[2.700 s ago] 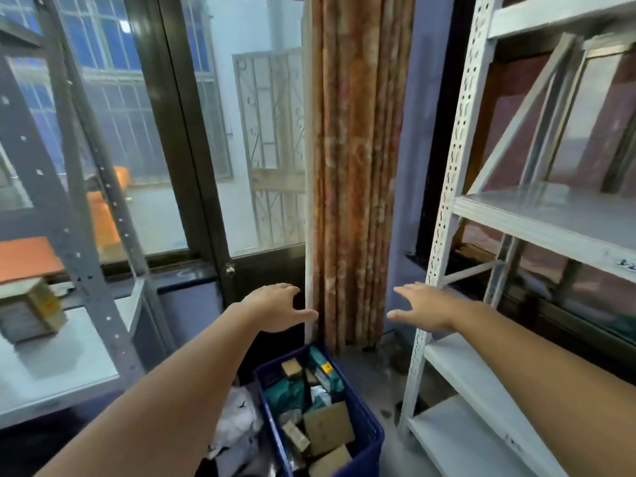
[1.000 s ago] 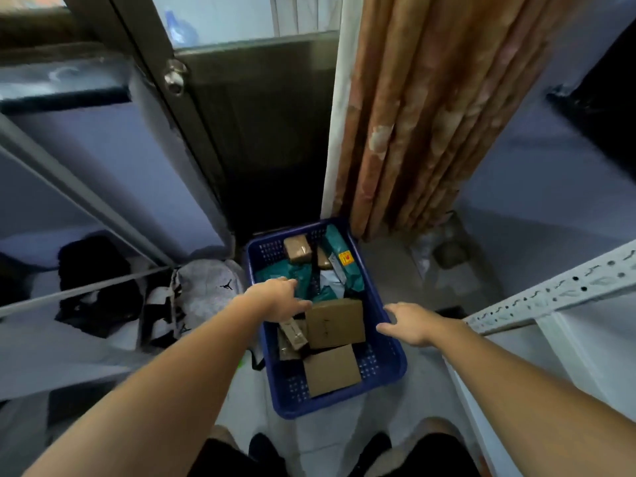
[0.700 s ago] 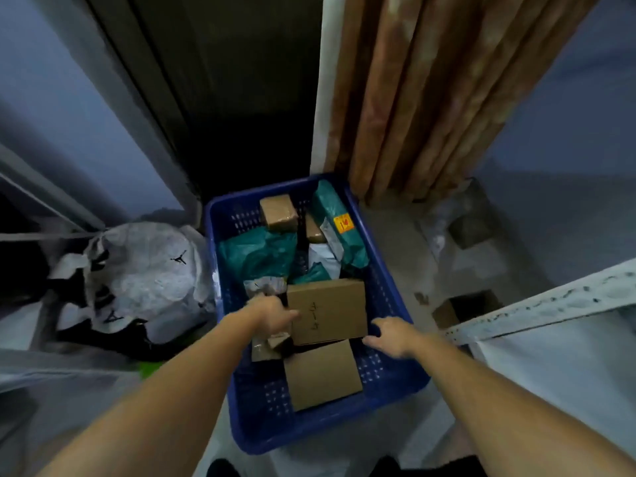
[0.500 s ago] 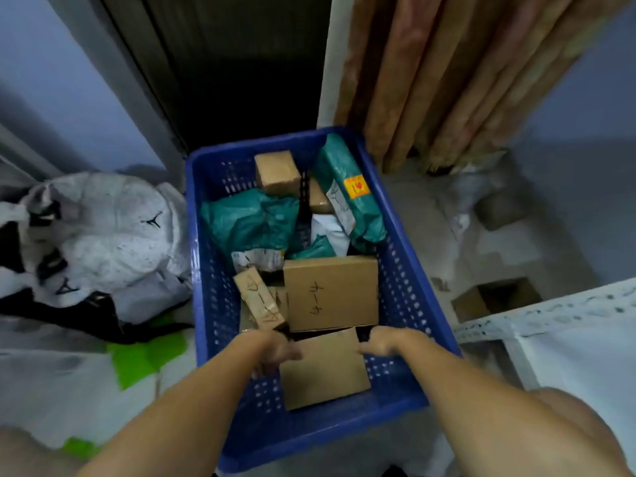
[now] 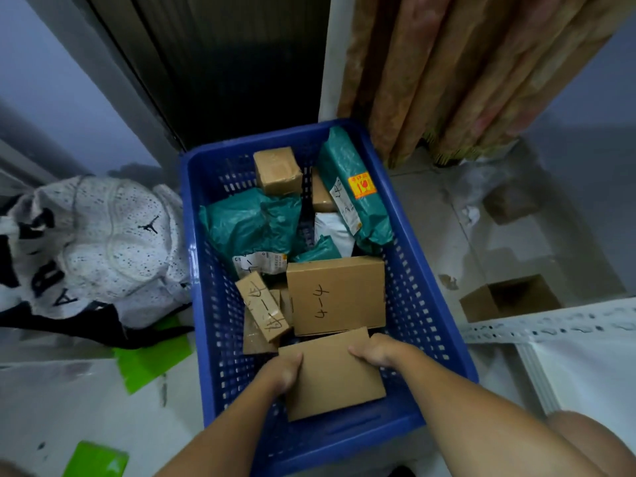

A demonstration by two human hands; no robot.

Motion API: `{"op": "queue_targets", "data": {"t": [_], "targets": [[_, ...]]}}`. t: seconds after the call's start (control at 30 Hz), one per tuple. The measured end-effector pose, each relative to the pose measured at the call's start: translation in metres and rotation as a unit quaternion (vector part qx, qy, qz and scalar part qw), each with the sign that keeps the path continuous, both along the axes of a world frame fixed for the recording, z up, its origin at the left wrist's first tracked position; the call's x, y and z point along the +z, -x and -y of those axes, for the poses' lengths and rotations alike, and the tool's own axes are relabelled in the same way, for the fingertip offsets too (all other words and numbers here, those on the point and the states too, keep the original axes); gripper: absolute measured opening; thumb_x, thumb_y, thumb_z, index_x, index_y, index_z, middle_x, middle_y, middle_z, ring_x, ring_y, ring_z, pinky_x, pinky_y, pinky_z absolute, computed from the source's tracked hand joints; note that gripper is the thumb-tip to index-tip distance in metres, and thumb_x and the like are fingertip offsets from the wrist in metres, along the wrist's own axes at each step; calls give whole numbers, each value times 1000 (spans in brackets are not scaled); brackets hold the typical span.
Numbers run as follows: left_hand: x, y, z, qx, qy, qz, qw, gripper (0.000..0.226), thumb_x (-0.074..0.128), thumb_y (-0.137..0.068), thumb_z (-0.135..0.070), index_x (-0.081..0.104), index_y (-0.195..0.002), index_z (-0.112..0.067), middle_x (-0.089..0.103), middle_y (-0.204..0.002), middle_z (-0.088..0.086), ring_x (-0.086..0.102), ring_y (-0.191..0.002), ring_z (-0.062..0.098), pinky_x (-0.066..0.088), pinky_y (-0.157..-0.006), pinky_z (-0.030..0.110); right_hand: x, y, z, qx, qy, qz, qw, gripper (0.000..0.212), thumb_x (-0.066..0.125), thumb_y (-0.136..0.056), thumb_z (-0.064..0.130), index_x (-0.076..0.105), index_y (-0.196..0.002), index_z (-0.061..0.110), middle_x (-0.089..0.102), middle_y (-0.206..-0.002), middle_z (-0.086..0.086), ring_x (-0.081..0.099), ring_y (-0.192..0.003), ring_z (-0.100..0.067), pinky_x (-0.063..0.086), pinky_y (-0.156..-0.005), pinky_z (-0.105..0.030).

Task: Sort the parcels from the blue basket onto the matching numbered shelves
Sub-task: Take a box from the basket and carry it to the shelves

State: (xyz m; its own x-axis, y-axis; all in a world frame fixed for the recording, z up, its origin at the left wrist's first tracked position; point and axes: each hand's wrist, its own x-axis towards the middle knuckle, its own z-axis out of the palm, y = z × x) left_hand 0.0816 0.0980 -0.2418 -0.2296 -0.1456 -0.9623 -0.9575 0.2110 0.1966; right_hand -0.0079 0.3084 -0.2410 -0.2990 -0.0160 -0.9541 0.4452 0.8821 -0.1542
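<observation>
— Where are you standing?

— On a pale floor by a dark door and a patterned orange curtain. The blue perforated plastic basket sits in front of me.

— And your hands?

— My left hand and right hand both grip a plain flat brown cardboard box, fingers curled over its left and right edges, at the basket's near edge.

— What crowds it?

— A brown cardboard box marked "4-4" lies just beyond, a slim marked carton to the left. Green plastic mailer bags fill the far half. A white speckled bag lies beside the basket's left wall; a white perforated shelf rail is on the right.
</observation>
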Motion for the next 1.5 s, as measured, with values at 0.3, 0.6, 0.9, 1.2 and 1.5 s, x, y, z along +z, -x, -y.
{"op": "queue_targets", "data": {"t": [0.3,0.6,0.9,1.2,1.5], "targets": [[297,48,22,30,85,-209,974,58,49,-92,-72,54,-100,-15,65,-111,7,61,-95,23,46,-83,41,274,28,4,-303,90,-107,943,133,61,-53,92,25,-156,15,43,-152,-9,47,-133,-31,41,-110,-45],[644,115,21,204,-87,-239,945,50,65,-83,-68,62,-119,-33,68,-116,7,64,-106,31,56,-92,52,628,104,-12,-385,246,-135,879,83,76,-68,68,58,-133,20,70,-119,-12,65,-111,-33,53,-97,-47],[878,188,7,165,-106,-298,934,59,64,-84,-67,59,-114,-16,62,-110,14,62,-100,34,55,-72,44,885,157,-44,-360,311,-204,856,61,70,-78,63,62,-120,20,68,-119,-19,63,-113,-38,51,-100,-51],[962,224,-13,45,-188,-342,919,77,76,-71,-66,54,-127,-18,59,-126,15,62,-109,38,57,-84,54,980,115,-82,-433,324,-301,785,67,80,-63,63,65,-110,18,70,-87,-13,68,-70,-29,57,-72,-40],[1009,187,-96,-139,-260,-341,893,74,80,-70,-63,56,-125,-19,63,-118,15,62,-107,36,56,-81,49,1028,-44,-112,-584,236,-426,649,47,70,-83,56,64,-108,17,66,-106,-15,63,-102,-36,53,-95,-54]]}}
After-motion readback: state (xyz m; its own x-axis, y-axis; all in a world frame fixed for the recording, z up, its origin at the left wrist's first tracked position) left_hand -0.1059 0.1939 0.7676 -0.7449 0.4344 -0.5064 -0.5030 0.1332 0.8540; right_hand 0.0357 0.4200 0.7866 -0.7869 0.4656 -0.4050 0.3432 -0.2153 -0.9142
